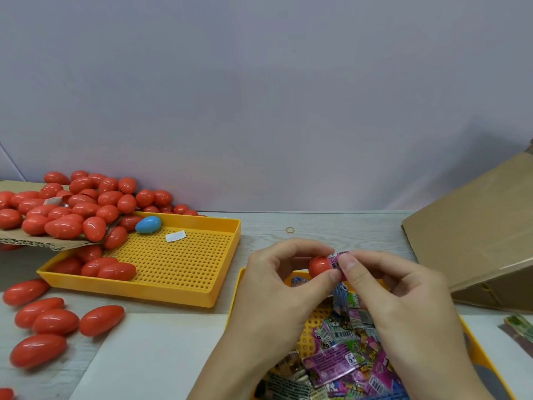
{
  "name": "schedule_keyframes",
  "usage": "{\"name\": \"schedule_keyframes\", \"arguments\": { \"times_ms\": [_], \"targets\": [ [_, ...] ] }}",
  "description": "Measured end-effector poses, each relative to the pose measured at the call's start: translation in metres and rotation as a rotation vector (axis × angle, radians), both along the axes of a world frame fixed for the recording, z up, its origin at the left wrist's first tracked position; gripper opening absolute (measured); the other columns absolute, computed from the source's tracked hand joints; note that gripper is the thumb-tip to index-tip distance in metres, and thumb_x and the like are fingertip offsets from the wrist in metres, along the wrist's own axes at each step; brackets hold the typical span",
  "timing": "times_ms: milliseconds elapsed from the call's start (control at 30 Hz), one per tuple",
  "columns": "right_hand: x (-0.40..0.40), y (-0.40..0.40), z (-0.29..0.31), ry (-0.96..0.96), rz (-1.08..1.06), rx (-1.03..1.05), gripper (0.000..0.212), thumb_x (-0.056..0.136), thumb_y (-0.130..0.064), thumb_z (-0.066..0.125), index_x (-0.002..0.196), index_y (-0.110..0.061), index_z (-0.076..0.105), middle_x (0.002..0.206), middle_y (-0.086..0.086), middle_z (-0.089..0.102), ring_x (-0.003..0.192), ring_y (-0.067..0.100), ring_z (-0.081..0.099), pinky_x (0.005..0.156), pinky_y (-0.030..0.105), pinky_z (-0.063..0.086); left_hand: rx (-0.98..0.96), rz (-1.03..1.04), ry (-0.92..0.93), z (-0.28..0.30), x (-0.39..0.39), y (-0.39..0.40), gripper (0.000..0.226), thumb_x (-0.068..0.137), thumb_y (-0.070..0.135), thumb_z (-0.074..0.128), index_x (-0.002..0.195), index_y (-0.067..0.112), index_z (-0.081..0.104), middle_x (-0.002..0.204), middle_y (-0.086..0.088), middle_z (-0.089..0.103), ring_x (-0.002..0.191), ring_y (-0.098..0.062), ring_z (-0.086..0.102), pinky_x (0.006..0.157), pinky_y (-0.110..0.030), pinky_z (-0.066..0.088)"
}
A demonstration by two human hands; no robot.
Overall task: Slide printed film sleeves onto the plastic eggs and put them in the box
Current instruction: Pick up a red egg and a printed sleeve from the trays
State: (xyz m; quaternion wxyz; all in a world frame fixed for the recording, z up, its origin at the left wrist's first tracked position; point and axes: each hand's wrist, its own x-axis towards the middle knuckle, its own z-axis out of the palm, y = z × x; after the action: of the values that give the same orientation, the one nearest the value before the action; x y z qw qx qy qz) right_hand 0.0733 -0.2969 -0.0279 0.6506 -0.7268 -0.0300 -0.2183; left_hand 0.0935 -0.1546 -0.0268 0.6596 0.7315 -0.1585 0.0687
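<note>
On the pale table (161, 342), above a yellow tray (473, 350) of loose sleeves (334, 362), the left hand (277, 287) pinches a red egg (318, 266). The right hand (395, 287) pinches a pink sleeve (336, 259) half over the egg's right end. The cardboard box (476, 235) lies to the right.

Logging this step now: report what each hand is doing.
Left hand: holding the red egg.
Right hand: pinching the printed sleeve at the egg's end.

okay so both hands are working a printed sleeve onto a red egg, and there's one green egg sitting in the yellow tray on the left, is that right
Nearly. The odd egg in the left yellow tray is blue, not green, as the head view shows. The rest holds: the left hand and right hand are working a printed sleeve onto a red egg.
</note>
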Motion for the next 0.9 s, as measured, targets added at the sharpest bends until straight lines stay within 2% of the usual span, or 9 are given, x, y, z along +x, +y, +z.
{"name": "schedule_keyframes", "arguments": {
  "times_ms": [133, 233, 300, 400, 500, 767, 900],
  "targets": [
    [-0.001, 0.001, -0.001, -0.037, -0.014, -0.146, 0.012, 0.076, -0.027, 0.074, 0.082, -0.037, 0.077, 0.089, -0.011, 0.068, 0.086, 0.009, 0.066, 0.065, 0.023, 0.053, -0.067, 0.020, 0.005, 0.000, 0.001, 0.000, 0.016, 0.081, 0.007, 0.080, 0.092, 0.017, 0.076, 0.092, 0.003, 0.076, 0.092, -0.010, 0.072, 0.078, -0.032, 0.061],
    [-0.003, 0.002, -0.003, -0.071, -0.072, -0.323, 0.027, 0.076, -0.022, 0.076, 0.096, -0.040, 0.071, 0.098, -0.016, 0.063, 0.101, 0.004, 0.058, 0.069, 0.017, 0.049, -0.125, 0.031, 0.015, 0.000, 0.002, 0.001, 0.014, 0.082, 0.008, 0.079, 0.093, 0.017, 0.077, 0.092, 0.000, 0.076, 0.093, -0.015, 0.072, 0.078, -0.034, 0.061],
    [-0.003, 0.005, -0.003, -0.093, -0.136, -0.460, 0.033, 0.073, -0.030, 0.077, 0.101, -0.043, 0.065, 0.103, -0.021, 0.056, 0.104, 0.001, 0.054, 0.074, 0.012, 0.042, -0.135, 0.033, 0.018, 0.000, 0.002, 0.001, 0.015, 0.081, 0.011, 0.080, 0.093, 0.020, 0.077, 0.092, 0.000, 0.076, 0.092, -0.017, 0.073, 0.080, -0.037, 0.060],
    [-0.004, 0.011, -0.004, -0.101, -0.213, -0.597, 0.041, 0.065, -0.046, 0.073, 0.102, -0.047, 0.056, 0.101, -0.023, 0.049, 0.099, 0.003, 0.051, 0.072, 0.010, 0.034, -0.142, 0.014, 0.019, -0.002, 0.003, 0.000, 0.019, 0.075, 0.018, 0.083, 0.092, 0.024, 0.076, 0.093, 0.000, 0.076, 0.093, -0.018, 0.073, 0.079, -0.035, 0.059],
    [-0.003, 0.012, -0.005, -0.125, -0.304, -0.639, 0.043, 0.064, -0.052, 0.071, 0.103, -0.037, 0.062, 0.097, -0.018, 0.048, 0.094, 0.011, 0.053, 0.069, 0.011, 0.033, -0.135, -0.010, 0.012, -0.003, 0.003, -0.003, 0.019, 0.072, 0.018, 0.080, 0.091, 0.019, 0.076, 0.092, 0.000, 0.077, 0.092, -0.017, 0.073, 0.083, -0.039, 0.060],
    [-0.002, 0.010, -0.006, -0.181, -0.347, -0.664, 0.039, 0.067, -0.044, 0.074, 0.100, -0.024, 0.069, 0.091, -0.012, 0.050, 0.088, 0.011, 0.050, 0.068, 0.011, 0.032, -0.112, -0.021, 0.037, -0.003, 0.001, -0.007, 0.018, 0.076, 0.018, 0.078, 0.092, 0.015, 0.071, 0.095, -0.004, 0.075, 0.095, -0.020, 0.072, 0.088, -0.041, 0.058],
    [-0.002, 0.010, -0.008, -0.180, -0.297, -0.692, 0.042, 0.063, -0.038, 0.076, 0.102, -0.024, 0.070, 0.093, -0.012, 0.047, 0.090, 0.007, 0.043, 0.069, 0.011, 0.032, -0.126, -0.062, 0.116, -0.002, -0.002, -0.009, 0.022, 0.077, 0.016, 0.071, 0.094, 0.010, 0.059, 0.097, -0.009, 0.074, 0.095, -0.030, 0.072, 0.090, -0.055, 0.055]
  ]
}}
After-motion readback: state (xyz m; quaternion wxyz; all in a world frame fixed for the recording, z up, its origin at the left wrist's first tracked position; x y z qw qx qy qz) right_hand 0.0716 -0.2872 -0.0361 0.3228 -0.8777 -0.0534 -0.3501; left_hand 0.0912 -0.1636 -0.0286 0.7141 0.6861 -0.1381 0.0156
